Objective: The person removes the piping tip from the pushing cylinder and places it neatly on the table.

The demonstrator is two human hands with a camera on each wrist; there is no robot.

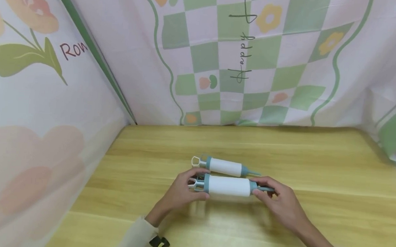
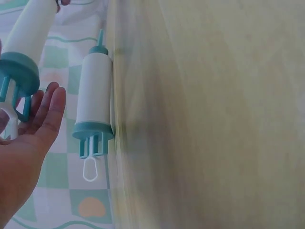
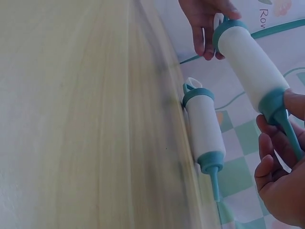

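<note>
A white syringe (image 1: 229, 186) with teal ends is held up level over the table. My right hand (image 1: 280, 202) pinches its teal nozzle end between thumb and fingers. Around the plunger end, my left hand (image 1: 178, 191) is spread, thumb on the near side and fingers on the far side of the teal collar. In the left wrist view those fingers (image 2: 53, 107) stretch loosely past the collar. Just behind lies a second, similar syringe (image 1: 225, 167), its white loop handle (image 1: 195, 161) toward the left and its thin nozzle toward the right.
Both syringes are over a wooden table (image 1: 283, 153). A printed fabric curtain (image 1: 202, 24) with green checks hangs at the table's back edge, and a flowered one (image 1: 29, 105) hangs at the left. A dark band (image 1: 160, 244) shows by the left sleeve.
</note>
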